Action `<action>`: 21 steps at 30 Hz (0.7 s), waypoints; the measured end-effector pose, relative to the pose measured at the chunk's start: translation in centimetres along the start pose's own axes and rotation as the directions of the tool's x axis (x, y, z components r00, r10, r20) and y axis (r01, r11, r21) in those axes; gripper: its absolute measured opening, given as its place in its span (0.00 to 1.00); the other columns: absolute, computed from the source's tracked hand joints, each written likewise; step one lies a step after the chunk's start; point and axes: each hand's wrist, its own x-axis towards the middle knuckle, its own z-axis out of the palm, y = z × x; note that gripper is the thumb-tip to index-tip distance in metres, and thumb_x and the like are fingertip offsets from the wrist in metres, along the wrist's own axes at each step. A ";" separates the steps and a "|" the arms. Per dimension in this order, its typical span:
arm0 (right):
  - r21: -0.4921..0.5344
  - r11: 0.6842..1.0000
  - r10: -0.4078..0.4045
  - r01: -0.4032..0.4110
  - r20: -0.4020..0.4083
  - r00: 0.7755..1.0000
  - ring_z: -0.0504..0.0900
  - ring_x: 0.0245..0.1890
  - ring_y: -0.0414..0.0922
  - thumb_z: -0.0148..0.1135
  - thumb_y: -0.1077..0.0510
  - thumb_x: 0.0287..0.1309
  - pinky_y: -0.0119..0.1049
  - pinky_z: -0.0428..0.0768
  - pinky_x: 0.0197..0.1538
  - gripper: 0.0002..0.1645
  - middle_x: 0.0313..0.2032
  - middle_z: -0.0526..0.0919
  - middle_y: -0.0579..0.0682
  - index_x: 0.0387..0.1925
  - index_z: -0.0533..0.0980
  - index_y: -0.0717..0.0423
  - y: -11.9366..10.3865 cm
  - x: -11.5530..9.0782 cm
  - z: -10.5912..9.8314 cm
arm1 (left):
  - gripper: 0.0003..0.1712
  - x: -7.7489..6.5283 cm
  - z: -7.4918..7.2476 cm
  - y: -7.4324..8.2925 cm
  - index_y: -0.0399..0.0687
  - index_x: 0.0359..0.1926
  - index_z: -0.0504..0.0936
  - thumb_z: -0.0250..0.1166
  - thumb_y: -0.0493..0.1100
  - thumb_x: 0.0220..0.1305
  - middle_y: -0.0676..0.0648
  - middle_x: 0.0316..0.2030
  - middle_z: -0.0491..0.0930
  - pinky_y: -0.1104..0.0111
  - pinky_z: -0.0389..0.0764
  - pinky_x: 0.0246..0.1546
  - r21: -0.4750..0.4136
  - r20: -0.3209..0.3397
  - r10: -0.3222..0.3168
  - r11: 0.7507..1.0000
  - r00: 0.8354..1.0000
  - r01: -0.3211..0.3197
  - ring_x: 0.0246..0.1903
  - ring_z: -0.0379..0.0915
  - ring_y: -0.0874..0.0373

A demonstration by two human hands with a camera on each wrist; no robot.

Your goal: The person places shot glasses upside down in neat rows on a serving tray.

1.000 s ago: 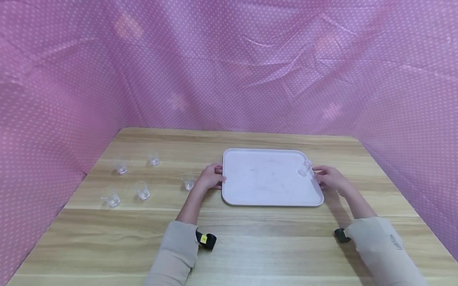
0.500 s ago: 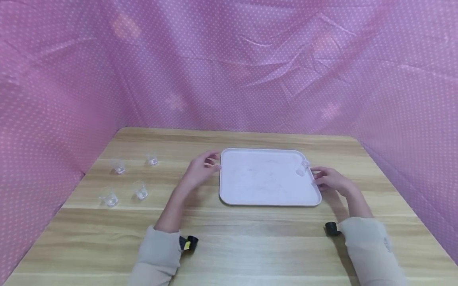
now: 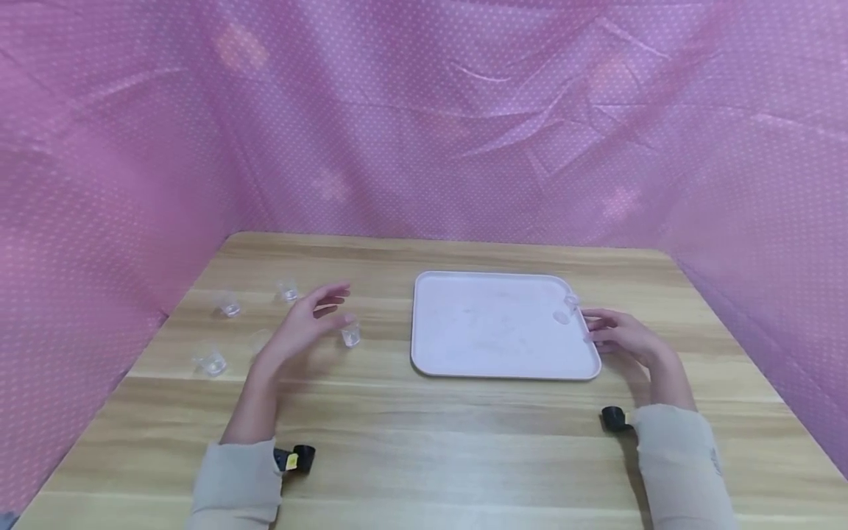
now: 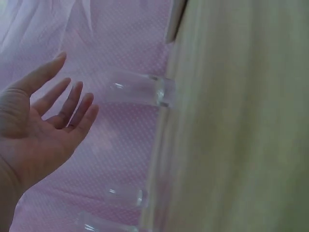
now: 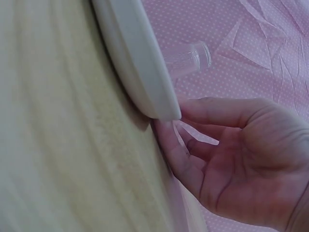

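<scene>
My left hand (image 3: 299,324) hovers over the left part of the table with fingers loosely extended, holding nothing. By its thumb in the head view stands a small clear cup (image 3: 351,336), upright; the left wrist view shows this cup (image 4: 137,88) beyond the fingertips. My right hand (image 3: 623,338) pinches the right edge of a white rectangular tray (image 3: 490,324), thumb at the rim and fingers underneath, as the right wrist view shows at the tray's corner (image 5: 161,99). One clear cup (image 3: 563,315) stands upside down on the tray near that edge.
More clear cups stand at the left: one at the back (image 3: 288,291), one farther left (image 3: 229,305) and one nearer the front (image 3: 213,362). Another is partly hidden by my left wrist. A pink dotted curtain (image 3: 424,132) surrounds the wooden table (image 3: 450,449).
My left hand has let go of the tray's left edge and moved left, past the nearest cup. My right hand stays at the tray's right edge. The tray looks unmoved.
</scene>
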 end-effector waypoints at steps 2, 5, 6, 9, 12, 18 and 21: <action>0.000 1.000 0.004 -0.004 -0.003 1.000 0.75 0.39 0.39 0.56 0.69 0.56 0.36 0.77 0.44 0.38 0.49 0.66 0.66 0.64 0.50 0.73 0.0 0.0 -0.1 | 0.37 -0.2 -0.1 -0.4 0.35 0.64 0.59 0.65 0.37 0.57 0.34 0.58 0.64 0.55 0.58 0.60 -0.002 0.016 -0.021 1.000 1.000 0.021 0.58 0.58 0.41; 0.008 1.000 0.007 -0.007 -0.005 1.000 0.75 0.39 0.38 0.56 0.69 0.56 0.36 0.77 0.44 0.38 0.47 0.67 0.63 0.64 0.51 0.73 0.0 -0.1 0.0 | 0.38 -0.3 0.0 -1.2 0.36 0.65 0.58 0.65 0.39 0.57 0.33 0.59 0.63 0.54 0.59 0.59 0.010 0.029 -0.056 0.998 0.998 0.056 0.58 0.58 0.41; 0.009 1.000 0.006 -0.006 -0.004 1.000 0.75 0.39 0.38 0.56 0.68 0.56 0.35 0.77 0.44 0.38 0.47 0.67 0.63 0.64 0.51 0.73 0.0 -0.1 0.0 | 0.38 -0.4 0.1 -1.4 0.37 0.65 0.58 0.65 0.38 0.57 0.33 0.59 0.63 0.53 0.59 0.59 0.012 0.029 -0.066 0.998 0.997 0.066 0.58 0.59 0.41; 0.020 1.000 0.007 -0.007 0.002 1.000 0.75 0.40 0.38 0.56 0.68 0.57 0.36 0.77 0.44 0.38 0.48 0.66 0.64 0.65 0.50 0.73 -0.1 -0.1 0.0 | 0.38 -0.4 0.3 -2.2 0.37 0.66 0.58 0.65 0.36 0.56 0.33 0.59 0.63 0.54 0.61 0.58 0.023 0.038 -0.095 0.995 0.995 0.094 0.57 0.60 0.41; 0.030 0.999 0.015 -0.015 0.002 1.000 0.74 0.40 0.38 0.55 0.68 0.57 0.36 0.77 0.44 0.38 0.50 0.65 0.66 0.65 0.49 0.73 -0.1 -0.2 0.0 | 0.39 -0.4 0.5 -3.1 0.36 0.65 0.59 0.65 0.34 0.54 0.33 0.57 0.65 0.54 0.63 0.57 0.029 0.051 -0.124 0.992 0.991 0.123 0.56 0.62 0.40; 0.038 0.999 0.026 -0.025 -0.005 1.000 0.74 0.41 0.38 0.56 0.68 0.56 0.37 0.77 0.46 0.39 0.50 0.65 0.65 0.65 0.50 0.71 0.0 -0.3 0.0 | 0.37 -0.5 0.8 -4.2 0.35 0.63 0.62 0.66 0.33 0.53 0.34 0.53 0.69 0.56 0.67 0.54 0.033 0.074 -0.153 0.988 0.985 0.151 0.52 0.67 0.41; 0.047 0.999 0.017 -0.017 -0.003 1.000 0.74 0.41 0.38 0.56 0.69 0.56 0.37 0.77 0.46 0.39 0.49 0.66 0.64 0.65 0.50 0.72 0.1 -0.2 0.0 | 0.35 -0.5 0.9 -4.7 0.34 0.61 0.64 0.66 0.34 0.53 0.34 0.52 0.71 0.56 0.68 0.53 0.030 0.070 -0.163 0.987 0.984 0.161 0.50 0.68 0.42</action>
